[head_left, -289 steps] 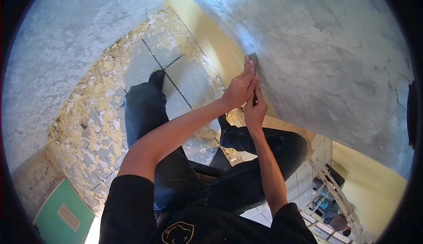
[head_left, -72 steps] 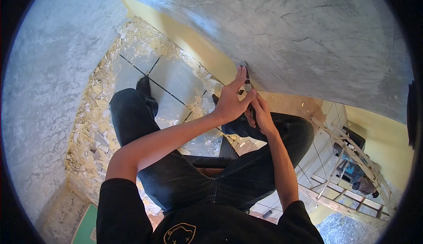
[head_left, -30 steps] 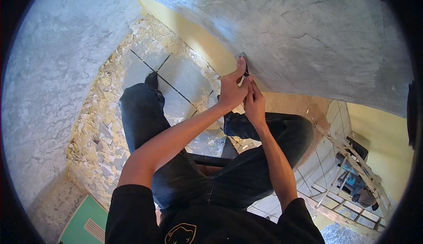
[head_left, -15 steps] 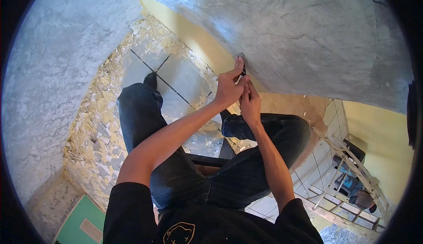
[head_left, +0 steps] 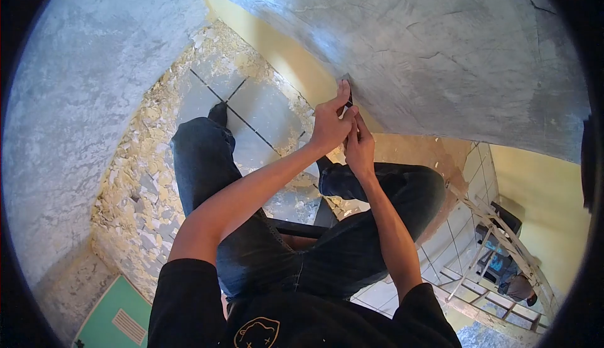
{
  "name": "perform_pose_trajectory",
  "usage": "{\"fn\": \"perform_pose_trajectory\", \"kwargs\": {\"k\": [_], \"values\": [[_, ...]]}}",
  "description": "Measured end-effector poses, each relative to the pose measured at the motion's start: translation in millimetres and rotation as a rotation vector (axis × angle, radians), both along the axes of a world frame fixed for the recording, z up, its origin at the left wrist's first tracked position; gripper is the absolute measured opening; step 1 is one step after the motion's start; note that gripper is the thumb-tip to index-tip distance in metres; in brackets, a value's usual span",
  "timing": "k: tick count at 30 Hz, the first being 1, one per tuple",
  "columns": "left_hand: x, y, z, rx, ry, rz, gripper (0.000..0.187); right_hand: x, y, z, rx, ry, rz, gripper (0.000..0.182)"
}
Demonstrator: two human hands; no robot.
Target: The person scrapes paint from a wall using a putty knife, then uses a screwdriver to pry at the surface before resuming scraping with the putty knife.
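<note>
Both my hands are closed on a scraper (head_left: 350, 99) with a dark handle, its small metal blade against the grey wall (head_left: 440, 65) just above the yellow strip at its foot. My left hand (head_left: 331, 125) is higher up, fingers stretched along the tool near the blade. Below it, my right hand (head_left: 360, 152) wraps the handle's lower end. Fingers hide most of the handle. Scraped paint flakes (head_left: 135, 203) in yellow, white and grey lie thickly over the floor on the left.
I sit with knees apart, facing the corner of two grey walls. Bare grey floor tiles (head_left: 251, 112) show between my feet. A green panel (head_left: 110, 316) is at bottom left. On the right stands a wooden ladder (head_left: 494, 222), with another person (head_left: 513, 282) beyond it.
The view has shifted very slightly. Both hands keep the same grip, and the scraper's blade stays at nearly the same spot on the wall.
</note>
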State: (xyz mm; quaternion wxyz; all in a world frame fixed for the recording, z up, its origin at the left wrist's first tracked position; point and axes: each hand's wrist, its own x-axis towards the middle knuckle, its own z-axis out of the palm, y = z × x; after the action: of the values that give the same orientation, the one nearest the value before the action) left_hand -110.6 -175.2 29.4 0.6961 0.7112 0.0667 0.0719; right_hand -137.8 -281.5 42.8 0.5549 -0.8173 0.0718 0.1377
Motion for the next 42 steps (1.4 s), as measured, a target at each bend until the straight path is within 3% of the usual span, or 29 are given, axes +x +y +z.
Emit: {"fn": "perform_pose_trajectory", "kwargs": {"k": [6, 10, 11, 17, 19, 21, 27, 30, 32, 33, 35, 38, 40, 42], "values": [[-5.8, -2.7, 6.4, 0.102, -0.023, -0.080, 0.062, -8.9, -4.2, 15.7, 0.048, 0.085, -0.047, 0.044], [7.6, -1.4, -6.1, 0.094, -0.186, 0.094, 0.060, 4.0, 2.9, -7.3, -0.008, -0.040, -0.013, 0.045], [4.4, -1.5, -4.0, 0.000, -0.101, 0.063, 0.060, 3.0, 3.0, -7.6, 0.006, -0.022, -0.011, 0.045], [-9.3, 0.6, 15.1, 0.053, -0.039, -0.036, 0.061, -9.4, 0.6, 13.7, 0.026, 0.066, -0.031, 0.044], [-1.8, 0.7, 8.4, 0.088, -0.068, 0.002, 0.061, -2.9, 0.9, 7.5, 0.035, 0.081, -0.048, 0.044], [0.5, -1.8, -0.1, 0.110, -0.076, 0.024, 0.060, 4.3, 0.2, -17.6, -0.025, -0.066, 0.017, 0.044], [1.2, 5.9, 4.7, 0.056, -0.021, 0.051, 0.059, 1.9, 12.4, 10.1, 0.025, 0.056, -0.013, 0.044], [-2.0, -1.4, -4.2, 0.061, -0.083, 0.028, 0.058, -6.3, 4.5, 16.2, 0.023, 0.086, -0.016, 0.045], [7.6, -5.1, -20.2, 0.134, -0.309, 0.081, 0.058, 2.9, 4.6, 8.9, 0.023, 0.097, 0.004, 0.045], [11.9, 0.9, -15.5, 0.131, -0.305, 0.084, 0.058, 10.7, 7.9, -3.9, -0.017, 0.028, 0.020, 0.045], [10.6, 10.0, 0.4, 0.140, -0.012, 0.052, 0.056, 9.6, 6.1, -13.6, -0.071, -0.015, 0.015, 0.045], [12.0, 8.3, -3.5, 0.016, 0.006, 0.103, 0.056, 13.2, 12.2, -11.1, -0.098, -0.052, 0.087, 0.045], [2.9, 4.9, -4.0, 0.053, -0.057, 0.094, 0.057, 5.7, 17.3, 2.6, 0.074, 0.009, 0.019, 0.044], [4.1, 1.9, -9.7, 0.083, -0.112, 0.082, 0.058, 0.4, 12.5, 17.6, 0.010, 0.101, 0.015, 0.044]]}}
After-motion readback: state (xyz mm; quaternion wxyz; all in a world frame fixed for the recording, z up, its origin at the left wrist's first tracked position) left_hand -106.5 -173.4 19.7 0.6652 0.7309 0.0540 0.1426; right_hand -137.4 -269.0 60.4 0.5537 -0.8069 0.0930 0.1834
